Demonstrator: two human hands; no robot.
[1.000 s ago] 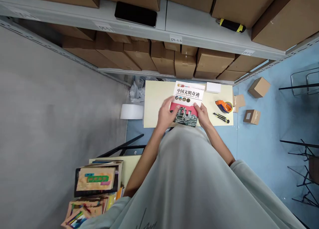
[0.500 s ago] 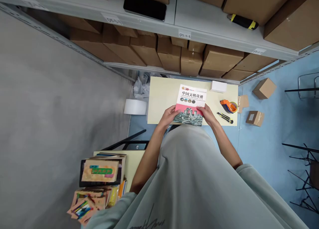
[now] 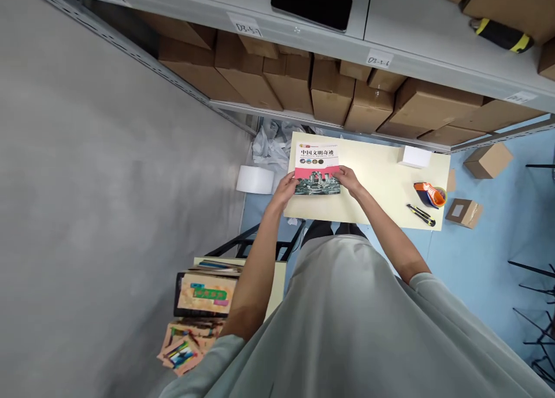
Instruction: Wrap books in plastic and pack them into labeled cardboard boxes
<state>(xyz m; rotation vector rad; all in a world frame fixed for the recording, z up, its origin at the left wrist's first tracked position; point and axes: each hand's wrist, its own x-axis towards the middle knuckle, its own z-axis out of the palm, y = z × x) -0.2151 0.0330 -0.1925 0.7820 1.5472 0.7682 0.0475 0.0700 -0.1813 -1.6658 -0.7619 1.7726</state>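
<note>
A book (image 3: pixel 317 170) with a white, pink and green cover and Chinese lettering faces up over the left part of a cream table (image 3: pixel 368 181). My left hand (image 3: pixel 286 189) grips its left edge, and my right hand (image 3: pixel 347 178) grips the right edge, thumbs on the cover. Whether the book touches the tabletop I cannot tell. Farther right on the table lie a yellow-and-black utility knife (image 3: pixel 420 215), an orange tape dispenser (image 3: pixel 429 194) and a white box (image 3: pixel 414 156).
Ahead, a metal shelf (image 3: pixel 295 40) holds several cardboard boxes, a black phone (image 3: pixel 312 4) and another utility knife (image 3: pixel 503 35). Stacked books (image 3: pixel 203 294) stand at lower left on a second table. A white roll (image 3: pixel 255 179) is beside the wall. Cardboard boxes (image 3: pixel 465 213) sit on the floor at right.
Both hands have carried the book away from my body, farther over the table and toward its left side. The camera view has shifted left.
</note>
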